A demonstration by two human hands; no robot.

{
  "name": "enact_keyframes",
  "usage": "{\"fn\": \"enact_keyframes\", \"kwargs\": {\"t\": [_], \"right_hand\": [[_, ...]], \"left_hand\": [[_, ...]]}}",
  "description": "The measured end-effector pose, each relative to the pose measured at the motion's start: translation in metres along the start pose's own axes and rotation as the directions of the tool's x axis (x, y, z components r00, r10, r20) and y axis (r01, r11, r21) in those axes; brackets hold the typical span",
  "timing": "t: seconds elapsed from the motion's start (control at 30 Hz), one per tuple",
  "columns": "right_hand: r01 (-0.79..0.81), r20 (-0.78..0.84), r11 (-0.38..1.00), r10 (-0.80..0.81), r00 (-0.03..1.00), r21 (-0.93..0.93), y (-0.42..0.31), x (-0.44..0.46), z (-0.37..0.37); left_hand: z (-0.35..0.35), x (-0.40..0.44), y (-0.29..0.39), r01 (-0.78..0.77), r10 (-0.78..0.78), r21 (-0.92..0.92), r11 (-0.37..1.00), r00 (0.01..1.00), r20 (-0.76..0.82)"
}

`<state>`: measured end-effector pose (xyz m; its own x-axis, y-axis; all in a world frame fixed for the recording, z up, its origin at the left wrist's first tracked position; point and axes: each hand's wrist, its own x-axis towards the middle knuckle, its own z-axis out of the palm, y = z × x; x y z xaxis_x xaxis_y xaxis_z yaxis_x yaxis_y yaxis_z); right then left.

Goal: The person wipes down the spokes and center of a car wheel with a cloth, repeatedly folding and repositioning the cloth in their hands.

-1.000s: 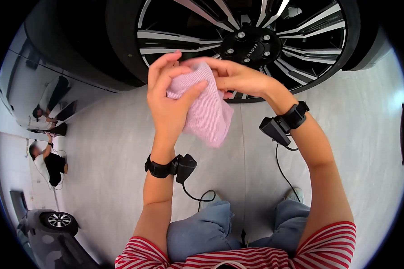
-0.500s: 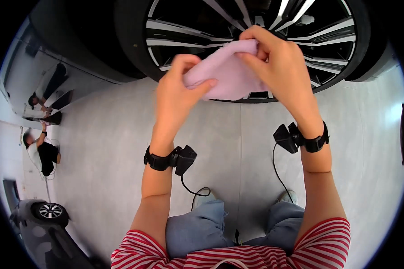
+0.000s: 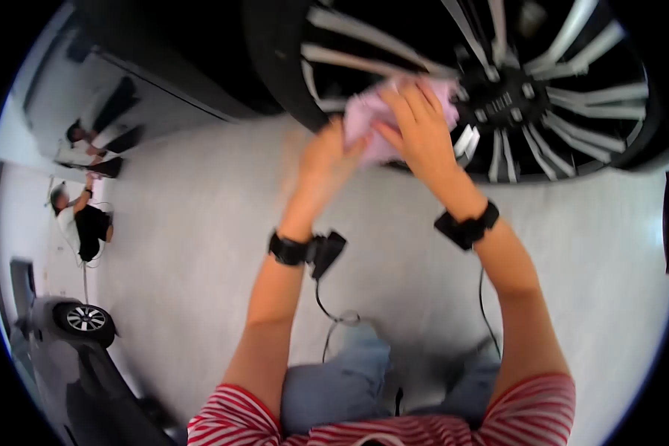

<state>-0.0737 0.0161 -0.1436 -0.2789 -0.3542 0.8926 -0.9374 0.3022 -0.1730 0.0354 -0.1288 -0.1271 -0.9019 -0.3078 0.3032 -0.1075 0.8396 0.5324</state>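
A: Where are your hands?

B: Your right hand is closed on a soft pink cloth, its fingers over the front and its thumb tucked near the lower edge. Your left hand is at the other side of the cloth, too blurred to tell whether it grips.

A: And the cloth itself?

B: It's bunched between your 2 hands, in front of the spokes of a large, round, black-and-silver wheel, beside the hub. Whether it touches them, I can't tell.

A: What could go wrong from here?

B: If a loose fold slides over a spoke edge or a bolt, it could snag and tug out of your fingers. Pushing into a gap between spokes could knock your knuckles. Swinging your arms wide could pull the thin black cable hanging from the black wrist device against your knee.

A: Anything farther out?

B: Well apart, 1 person in a white top is low beside a dark grey car.
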Motion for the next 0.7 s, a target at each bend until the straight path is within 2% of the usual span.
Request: {"fn": "enact_keyframes", "kwargs": {"t": [0.07,0.13,0.23,0.33,0.4,0.5,0.53,0.63,0.7], "right_hand": [[0.027,-0.027,0.999,-0.027,0.999,0.022,-0.005,0.010,0.019],[0.062,0.016,0.998,-0.063,0.998,0.023,-0.016,0.018,0.034],[0.093,-0.010,0.995,-0.093,0.996,-0.023,-0.034,0.028,0.043],[0.103,0.043,0.994,-0.103,0.994,-0.019,-0.028,0.024,0.037],[0.114,0.096,0.993,-0.110,0.989,-0.038,-0.023,0.021,0.030],[0.097,0.069,0.990,-0.090,0.994,-0.102,-0.002,0.010,0.003],[0.097,0.047,0.993,-0.094,0.994,-0.065,0.006,0.008,-0.007],[0.181,0.133,0.976,-0.165,0.977,-0.117,0.029,-0.002,-0.034],[0.141,0.086,0.976,-0.128,0.988,-0.164,0.050,-0.011,-0.054]], "left_hand": [[-0.015,0.010,-0.007,0.056,-0.052,0.056,0.997,0.996,-0.068],[-0.012,0.007,-0.016,0.136,-0.136,-0.009,0.991,0.990,-0.042],[-0.022,0.005,-0.013,0.210,-0.205,0.144,0.967,0.978,-0.047],[-0.005,0.007,-0.016,0.294,-0.296,0.121,0.948,0.955,-0.005],[0.007,0.004,-0.001,0.238,-0.233,0.212,0.948,0.971,-0.050],[0.016,0.004,0.034,0.117,-0.082,0.334,0.935,0.990,-0.117],[0.021,0.004,0.047,0.072,-0.024,0.369,0.927,0.991,-0.134],[0.043,0.012,0.067,0.001,0.033,0.414,0.910,0.997,-0.075],[0.061,0.022,0.087,-0.038,0.057,0.353,0.935,0.997,-0.044]]}}
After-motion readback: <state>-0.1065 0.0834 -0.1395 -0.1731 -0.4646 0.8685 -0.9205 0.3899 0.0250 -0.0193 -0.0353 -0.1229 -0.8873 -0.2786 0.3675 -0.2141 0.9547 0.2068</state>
